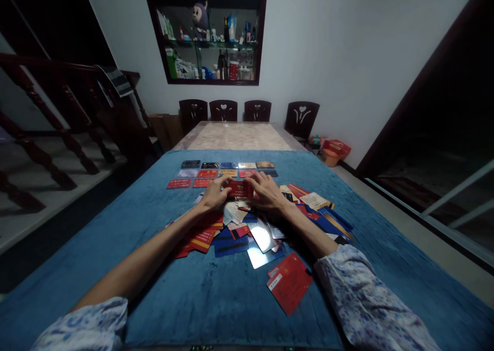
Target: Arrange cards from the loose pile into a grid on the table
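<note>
Patterned sleeves [370, 299] lead to fingers [259, 181] apparently holding a red card [237, 189].

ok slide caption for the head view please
Left hand and right hand hold a red card between card rows and a loose pile on blue cloth.

Smooth, glossy plastic-looking cards [261, 236] on matt, plush-looking cloth [216, 304]

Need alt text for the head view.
A person's left hand and right hand hold a red card over a blue cloth. Beyond lie rows of cards; nearer the person is a loose heap of cards.
</note>
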Demonstrator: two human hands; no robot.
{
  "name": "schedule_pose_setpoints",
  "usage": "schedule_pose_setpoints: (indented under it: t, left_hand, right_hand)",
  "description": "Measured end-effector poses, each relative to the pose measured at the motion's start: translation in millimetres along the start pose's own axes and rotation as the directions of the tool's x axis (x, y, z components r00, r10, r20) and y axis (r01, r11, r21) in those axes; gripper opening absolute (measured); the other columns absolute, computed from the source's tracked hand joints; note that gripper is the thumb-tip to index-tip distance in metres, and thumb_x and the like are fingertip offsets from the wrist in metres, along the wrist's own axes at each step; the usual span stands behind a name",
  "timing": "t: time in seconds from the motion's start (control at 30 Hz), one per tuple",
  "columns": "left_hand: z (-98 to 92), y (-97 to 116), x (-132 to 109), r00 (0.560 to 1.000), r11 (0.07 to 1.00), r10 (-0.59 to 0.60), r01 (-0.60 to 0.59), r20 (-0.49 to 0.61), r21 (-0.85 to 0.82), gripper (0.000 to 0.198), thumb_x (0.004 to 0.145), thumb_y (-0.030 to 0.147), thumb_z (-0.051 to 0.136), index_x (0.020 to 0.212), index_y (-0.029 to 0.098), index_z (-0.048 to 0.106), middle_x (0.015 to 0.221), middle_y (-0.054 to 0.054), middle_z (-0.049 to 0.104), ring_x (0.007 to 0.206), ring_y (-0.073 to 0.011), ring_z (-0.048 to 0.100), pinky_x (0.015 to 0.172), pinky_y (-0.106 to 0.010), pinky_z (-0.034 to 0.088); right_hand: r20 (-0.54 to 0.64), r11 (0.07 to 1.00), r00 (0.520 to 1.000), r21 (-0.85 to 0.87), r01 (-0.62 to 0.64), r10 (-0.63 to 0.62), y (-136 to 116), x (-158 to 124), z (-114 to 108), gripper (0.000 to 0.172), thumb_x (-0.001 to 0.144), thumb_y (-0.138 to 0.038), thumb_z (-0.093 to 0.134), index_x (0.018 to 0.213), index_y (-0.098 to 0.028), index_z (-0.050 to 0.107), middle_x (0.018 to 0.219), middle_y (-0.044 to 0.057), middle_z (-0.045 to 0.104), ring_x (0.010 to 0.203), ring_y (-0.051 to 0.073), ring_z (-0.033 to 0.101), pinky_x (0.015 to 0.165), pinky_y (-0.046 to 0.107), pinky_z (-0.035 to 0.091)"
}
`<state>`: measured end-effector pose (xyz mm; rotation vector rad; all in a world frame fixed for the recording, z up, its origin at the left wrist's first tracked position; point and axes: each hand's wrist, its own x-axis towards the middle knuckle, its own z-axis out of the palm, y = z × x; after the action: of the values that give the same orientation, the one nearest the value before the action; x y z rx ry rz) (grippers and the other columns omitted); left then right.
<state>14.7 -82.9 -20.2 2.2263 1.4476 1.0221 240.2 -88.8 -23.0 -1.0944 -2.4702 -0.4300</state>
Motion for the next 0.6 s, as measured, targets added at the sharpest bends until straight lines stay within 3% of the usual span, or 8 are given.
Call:
schedule_pose_setpoints:
  t: [0.27,0.43,0.6]
  left_hand:
    - [3.0,0.2,6.4,0.998,0.997,0.059,-0.060,0.027,0.041,0.033,0.078,0.016,0.060,0.110,0.018,0.069,0.096,-0.006,0.075,0.087,-0.0212,0.067,0.087,-0.037,0.055]
    - [7.4,1.2,6.3,0.975,0.966,0.211,-0.220,0.075,0.133,0.048,0.076,0.013,0.063,0.124,0.018,0.063,0.116,-0.010,0.070,0.106,-0.0258,0.062,0.099,-0.043,0.051]
    - [8.5,-1.2,9.0,0.937,0.912,0.323,-0.346,0.133,0.221,0.056,0.076,0.013,0.066,0.132,0.017,0.058,0.121,-0.013,0.063,0.114,-0.0287,0.055,0.103,-0.048,0.047]
  right_hand:
    - [-0.038,1.000,0.999,-0.022,-0.016,0.015,5.3,-4.4,2.4,0.050,0.085,-0.026,0.062,0.135,-0.020,0.056,0.121,0.016,0.057,0.105,0.029,0.045,0.081,0.038,0.037]
    - [-0.008,0.999,1.000,-0.037,-0.023,0.023,14.6,-6.1,0.4,0.051,0.085,-0.029,0.064,0.134,-0.019,0.057,0.121,0.017,0.058,0.107,0.030,0.047,0.080,0.037,0.039]
    - [0.042,1.000,0.999,-0.012,-0.008,0.009,26.2,-7.5,1.9,0.056,0.084,-0.036,0.067,0.135,-0.014,0.056,0.126,0.019,0.057,0.109,0.030,0.047,0.082,0.038,0.041]
